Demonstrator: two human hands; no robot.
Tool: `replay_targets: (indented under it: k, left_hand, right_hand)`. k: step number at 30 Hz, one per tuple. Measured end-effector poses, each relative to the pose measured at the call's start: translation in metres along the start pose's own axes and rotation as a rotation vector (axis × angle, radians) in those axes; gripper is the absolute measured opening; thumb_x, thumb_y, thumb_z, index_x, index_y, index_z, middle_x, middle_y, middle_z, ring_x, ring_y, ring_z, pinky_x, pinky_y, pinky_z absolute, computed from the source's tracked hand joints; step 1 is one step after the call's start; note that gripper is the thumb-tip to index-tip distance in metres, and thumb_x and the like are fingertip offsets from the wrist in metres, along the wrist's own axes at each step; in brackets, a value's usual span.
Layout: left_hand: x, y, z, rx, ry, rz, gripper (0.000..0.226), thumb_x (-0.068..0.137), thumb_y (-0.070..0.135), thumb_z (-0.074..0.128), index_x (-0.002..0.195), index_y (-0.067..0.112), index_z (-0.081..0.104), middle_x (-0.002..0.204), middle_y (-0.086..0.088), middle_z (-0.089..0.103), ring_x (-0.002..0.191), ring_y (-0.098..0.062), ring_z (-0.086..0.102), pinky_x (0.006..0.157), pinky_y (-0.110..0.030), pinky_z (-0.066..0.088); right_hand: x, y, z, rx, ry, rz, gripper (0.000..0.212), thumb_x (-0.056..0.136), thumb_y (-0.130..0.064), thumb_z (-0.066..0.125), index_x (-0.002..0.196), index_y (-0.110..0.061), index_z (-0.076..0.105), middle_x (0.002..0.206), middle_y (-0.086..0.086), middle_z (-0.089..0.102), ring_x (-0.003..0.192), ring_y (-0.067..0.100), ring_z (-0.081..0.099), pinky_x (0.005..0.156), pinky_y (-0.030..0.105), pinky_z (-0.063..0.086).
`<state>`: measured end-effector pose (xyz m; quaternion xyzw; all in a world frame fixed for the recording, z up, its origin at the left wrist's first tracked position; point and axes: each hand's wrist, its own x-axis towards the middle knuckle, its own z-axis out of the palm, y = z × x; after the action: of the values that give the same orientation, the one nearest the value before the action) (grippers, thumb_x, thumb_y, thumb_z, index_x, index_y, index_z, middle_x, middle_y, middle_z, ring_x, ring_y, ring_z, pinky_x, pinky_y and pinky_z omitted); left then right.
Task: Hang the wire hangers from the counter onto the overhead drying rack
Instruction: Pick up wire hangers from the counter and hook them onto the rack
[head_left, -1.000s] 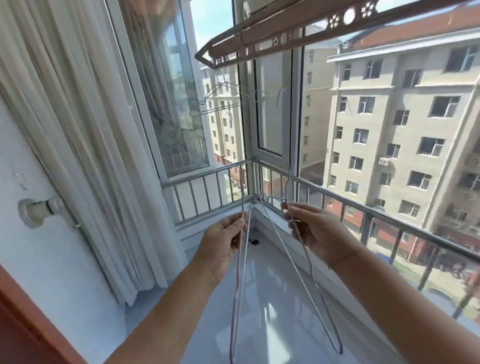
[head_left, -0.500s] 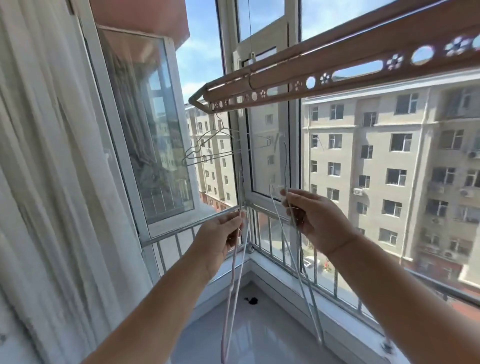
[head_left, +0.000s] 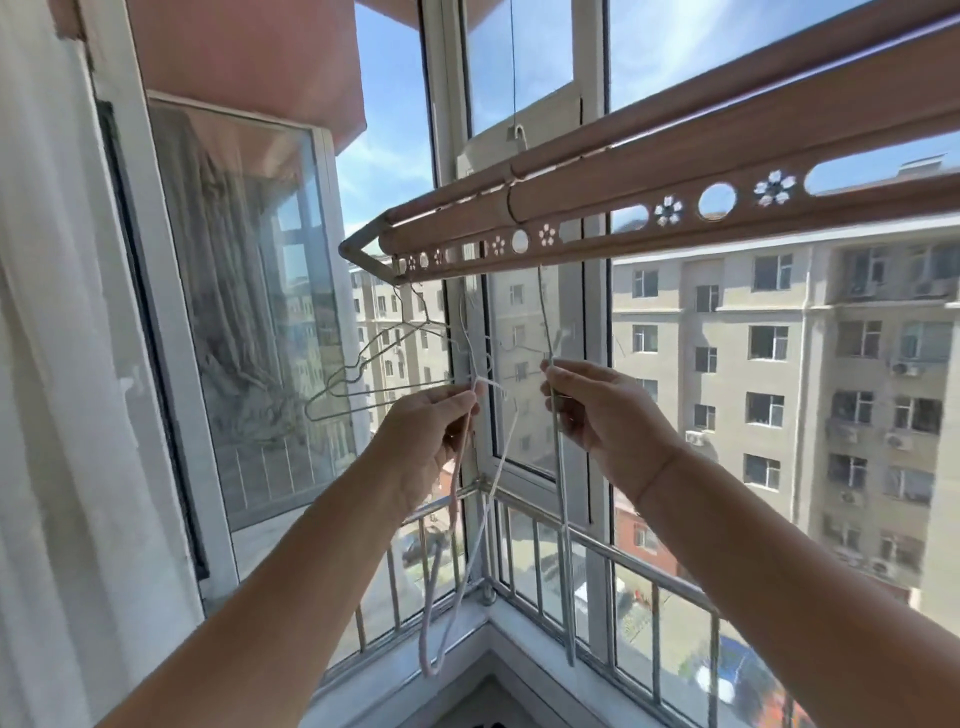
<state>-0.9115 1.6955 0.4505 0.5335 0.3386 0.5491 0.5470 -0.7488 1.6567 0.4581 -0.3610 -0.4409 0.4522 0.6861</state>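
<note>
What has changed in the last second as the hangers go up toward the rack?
Both hands rose toward the drying rack. The left hand lifted its pale hanger; the right hand lifted its grey hanger until the hook's tip reaches the rack's lower edge, though whether it has caught is unclear. Both grips are unchanged, and the hangers already hung stay at the rack's end.

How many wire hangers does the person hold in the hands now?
2. The left hand pinches a pale pink-and-white wire hanger; the right hand pinches a grey metal wire hanger. Another could hide behind either.
</note>
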Motion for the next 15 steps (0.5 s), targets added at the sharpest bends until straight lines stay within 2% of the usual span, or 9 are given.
replay_targets:
  k: [4, 9, 12, 15]
  left_hand:
    - [0.045, 0.009, -0.011, -0.036, -0.056, 0.034, 0.020, 0.092, 0.003, 0.051, 0.104, 0.001, 0.066, 0.081, -0.006, 0.061, 0.072, -0.012, 0.053, 0.065, -0.022, 0.045]
    - [0.092, 0.018, -0.021, -0.091, -0.118, 0.058, 0.020, 0.092, 0.001, 0.050, 0.105, 0.000, 0.065, 0.077, -0.004, 0.061, 0.069, -0.009, 0.054, 0.064, -0.019, 0.046]
    - [0.117, 0.023, -0.027, -0.110, -0.164, 0.070, 0.019, 0.092, 0.003, 0.050, 0.104, 0.000, 0.065, 0.078, -0.002, 0.061, 0.068, -0.008, 0.054, 0.060, -0.016, 0.047]
    - [0.138, 0.025, -0.032, -0.097, -0.232, 0.075, 0.018, 0.093, 0.007, 0.050, 0.099, 0.004, 0.067, 0.083, -0.005, 0.059, 0.074, -0.010, 0.052, 0.063, -0.019, 0.045]
  right_hand:
    - [0.040, 0.002, 0.014, -0.023, 0.003, -0.038, 0.020, 0.087, -0.004, 0.057, 0.106, -0.001, 0.063, 0.074, 0.005, 0.059, 0.062, 0.010, 0.051, 0.049, 0.013, 0.043]
    - [0.077, 0.002, 0.030, -0.076, 0.027, -0.087, 0.012, 0.087, -0.006, 0.058, 0.096, -0.007, 0.066, 0.074, 0.004, 0.061, 0.063, 0.010, 0.053, 0.048, 0.013, 0.044]
    - [0.094, 0.003, 0.039, -0.086, 0.067, -0.121, 0.009, 0.088, -0.006, 0.058, 0.092, -0.008, 0.066, 0.072, 0.004, 0.060, 0.062, 0.010, 0.053, 0.047, 0.014, 0.043]
    - [0.106, 0.006, 0.043, -0.106, 0.139, -0.132, 0.009, 0.088, -0.008, 0.059, 0.092, -0.009, 0.066, 0.071, 0.003, 0.061, 0.061, 0.009, 0.054, 0.048, 0.016, 0.043]
